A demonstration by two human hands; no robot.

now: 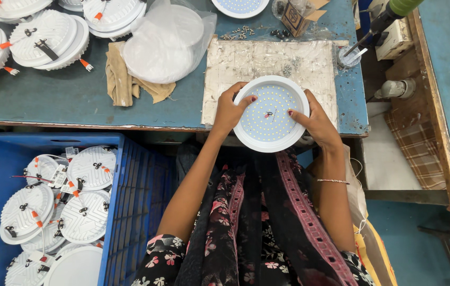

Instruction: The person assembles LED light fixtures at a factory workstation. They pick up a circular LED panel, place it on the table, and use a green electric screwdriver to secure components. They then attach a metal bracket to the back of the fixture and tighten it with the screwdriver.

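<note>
Blue crate (pixel 129 212), nearest, low at the person's left: stacked with white round lamp housings (pixel 84 209), backs up, ribbed, with black clips and orange-tipped wires.

Round LED lamp (pixel 271 113) held between both hands at the near edge of the blue worktable (pixel 66 98), partly overhanging that edge above the lap. Left hand (pixel 229 110) grips the lamp's left rim; fingers (pixel 243 94) curled over the top of the rim, thumb pressed onto the face near the rim. Right hand (pixel 316 121) takes the right rim; thumb lies on the face, the other fingers wrap behind the lamp and are hidden, so their spread cannot be told. Both hands clasp the lamp, neither lies flat.

Lamp: white circular rim, pale disc inside dotted with a dense grid of small yellowish LED points. Two short wires, one red, one dark, at the centre.

Under the lamp's far half: a worn, whitish work mat (pixel 272 66) with small screws scattered on it.

Further left on the table: crumpled tan cloth (pixel 121 79), then a clear plastic bag (pixel 169 42) holding white discs.

Far left corner: more white housings (pixel 50 37), backs up.

Far edge: small cardboard box (pixel 294 17), loose screws (pixel 238 33).
</note>
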